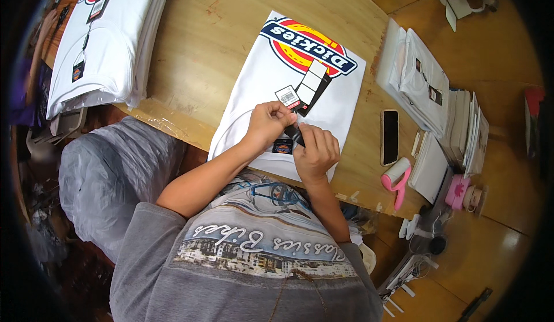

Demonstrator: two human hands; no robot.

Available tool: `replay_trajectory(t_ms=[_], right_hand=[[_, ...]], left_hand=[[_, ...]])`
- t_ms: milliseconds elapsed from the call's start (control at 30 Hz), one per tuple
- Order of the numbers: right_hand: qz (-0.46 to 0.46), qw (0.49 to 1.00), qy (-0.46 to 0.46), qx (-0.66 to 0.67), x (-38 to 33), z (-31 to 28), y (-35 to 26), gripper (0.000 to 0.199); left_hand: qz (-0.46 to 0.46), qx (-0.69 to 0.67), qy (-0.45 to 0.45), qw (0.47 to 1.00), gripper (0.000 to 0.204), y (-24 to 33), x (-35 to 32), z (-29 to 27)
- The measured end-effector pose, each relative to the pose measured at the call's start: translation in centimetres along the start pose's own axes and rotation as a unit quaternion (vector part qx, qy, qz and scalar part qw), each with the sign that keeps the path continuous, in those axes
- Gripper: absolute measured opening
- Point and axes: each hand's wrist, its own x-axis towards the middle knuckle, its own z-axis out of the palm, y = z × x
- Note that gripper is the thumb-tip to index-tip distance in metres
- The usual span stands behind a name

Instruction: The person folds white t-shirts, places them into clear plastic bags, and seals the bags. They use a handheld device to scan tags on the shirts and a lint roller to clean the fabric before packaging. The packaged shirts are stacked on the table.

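A folded white T-shirt (245, 88) with a red, yellow and navy chest print lies on the table in front of me, its neckline toward me. My left hand (267, 125) is closed in a pinch at the end of the hang tags (310, 85), over the shirt's neck area. Close beside it, my right hand (317, 151) is closed around a small black piece (295, 134), perhaps part of the tag cord; its exact kind is unclear. The fingertips of both hands nearly meet. A black neck label (283, 146) shows just below them.
Stacked white T-shirts (109, 45) with tags lie at the left. To the right are bagged shirts (421, 79), a phone (390, 137) and a pink-handled roller (396, 177). The wooden table (202, 39) has its near edge at my body. A large plastic-wrapped bundle (109, 172) stands at lower left.
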Motion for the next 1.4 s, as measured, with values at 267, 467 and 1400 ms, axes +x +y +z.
replay_trajectory(t_ms=[267,467,1400], right_hand=[[0.313,0.927,-0.202,-0.032,3.0,-5.3,7.4,0.018],[0.225,0.957,-0.179,0.042,3.0,-9.2,17.3,0.035],[0.04,0.987,-0.153,0.005,11.1,-33.1,11.0,0.025]], left_hand=[[0.071,0.323,-0.047,0.943,0.023,3.4,-0.4,0.1],[0.176,0.599,0.089,0.777,0.045,5.0,0.2,0.5],[0.221,0.587,0.031,0.778,0.079,3.3,3.4,4.4]])
